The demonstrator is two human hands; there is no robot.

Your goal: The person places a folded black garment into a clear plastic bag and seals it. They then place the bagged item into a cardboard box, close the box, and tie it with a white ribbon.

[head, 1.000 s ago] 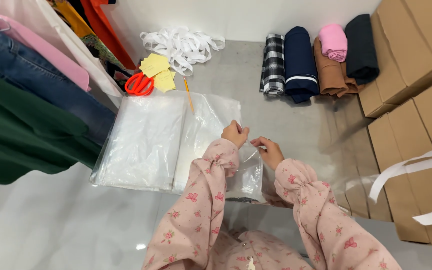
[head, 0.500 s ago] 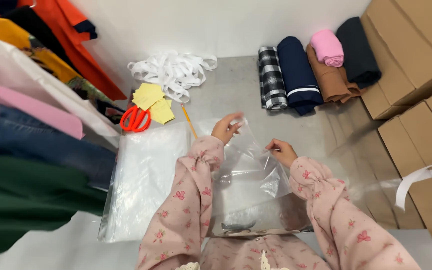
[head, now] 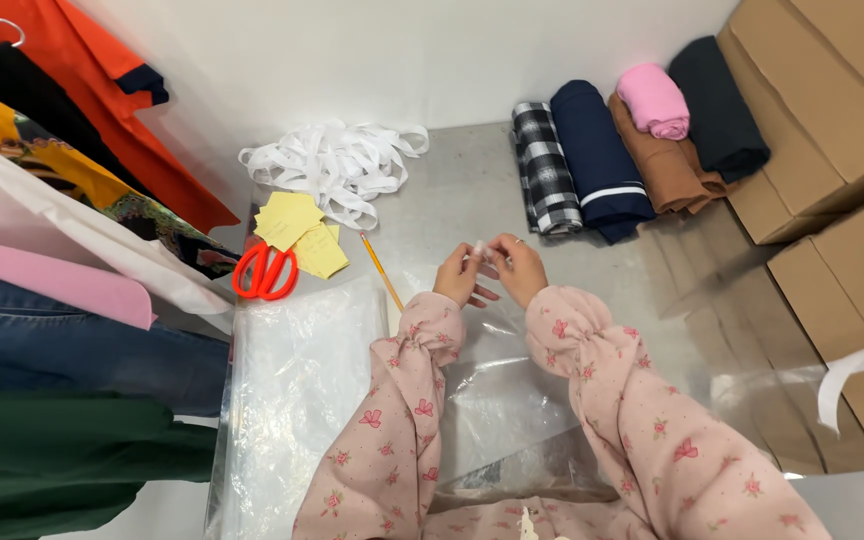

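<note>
Head view: both hands meet over a clear plastic bag (head: 497, 400) on the grey table (head: 452, 190).

Around: stack of clear bags (head: 297, 390) left, pencil (head: 381, 270), red scissors (head: 264, 272), yellow notes (head: 297, 232), white strapping (head: 337, 165), rolled fabrics (head: 612, 150), cardboard boxes (head: 832, 120). Left hand (head: 460, 275) and right hand (head: 517, 268) touch, fingertips pinched together on the bag's upper edge; the sleeves hide part of the bag.

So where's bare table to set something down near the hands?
Bare grey table lies between the white straps and the rolled clothes, past both hands, left hand and right hand. Another strip runs right, before the boxes. Left is crowded: scissors, yellow notes, plastic bags.
</note>
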